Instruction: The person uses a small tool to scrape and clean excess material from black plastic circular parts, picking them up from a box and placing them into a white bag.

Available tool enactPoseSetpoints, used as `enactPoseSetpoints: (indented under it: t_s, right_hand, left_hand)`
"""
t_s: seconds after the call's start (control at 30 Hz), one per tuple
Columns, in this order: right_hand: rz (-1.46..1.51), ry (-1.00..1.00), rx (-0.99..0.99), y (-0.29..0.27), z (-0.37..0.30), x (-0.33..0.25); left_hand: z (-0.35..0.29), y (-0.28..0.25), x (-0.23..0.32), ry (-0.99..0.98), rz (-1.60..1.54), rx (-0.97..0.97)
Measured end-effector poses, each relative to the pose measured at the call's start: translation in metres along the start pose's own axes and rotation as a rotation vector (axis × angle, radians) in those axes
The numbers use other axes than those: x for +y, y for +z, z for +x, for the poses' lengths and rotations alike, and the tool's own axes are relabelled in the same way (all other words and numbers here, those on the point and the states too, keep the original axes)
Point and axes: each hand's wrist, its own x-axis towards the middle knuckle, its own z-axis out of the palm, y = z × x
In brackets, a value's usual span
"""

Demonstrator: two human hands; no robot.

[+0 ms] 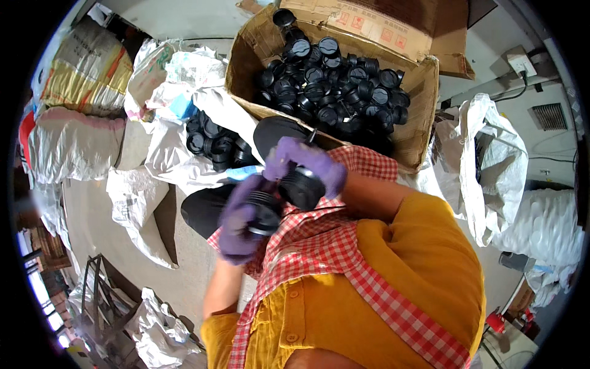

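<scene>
Both my hands wear purple gloves and meet above my lap. My left hand [238, 230] is closed round a black plastic cap [265, 215] with a ribbed or threaded side. Just up and to the right, my right hand [310, 165] curls over another black cap [302, 189], close beside the first. A thin dark tip [313, 135] pokes up past the right fingers; what it belongs to is hidden. Straight ahead of my hands stands an open cardboard box [246, 67] heaped with similar black caps [326, 86].
A white woven sack [175, 147] with more black caps [212, 138] lies open left of the box. Another white sack [491, 160] stands open on the right. Stuffed sacks [77, 144] line the left, with a metal frame [101, 301] at lower left.
</scene>
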Motion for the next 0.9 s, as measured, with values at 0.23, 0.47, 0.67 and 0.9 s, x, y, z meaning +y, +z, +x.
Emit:
enactPoseSetpoints:
  t_s: [0.23,0.47,0.67,0.9]
  right_hand:
    - [-0.415,0.149,0.186,-0.014,0.023,-0.031]
    - [-1.791,-0.059,0.431,-0.067,0.02,-0.017]
    - [-1.819,0.576,0.777,-0.223,-0.038,-0.035]
    - [-1.95,1.406,0.424,-0.28,-0.139,-0.026]
  left_hand:
    - [0.035,0.041,-0.027,0.079,-0.159,-0.061]
    - [0.063,0.04,-0.02,0.725,1.539,0.304]
    - [0.08,-0.003,0.033,0.797,1.459,0.7]
    - [0.079,-0.074,0.008,0.293,1.332,0.453]
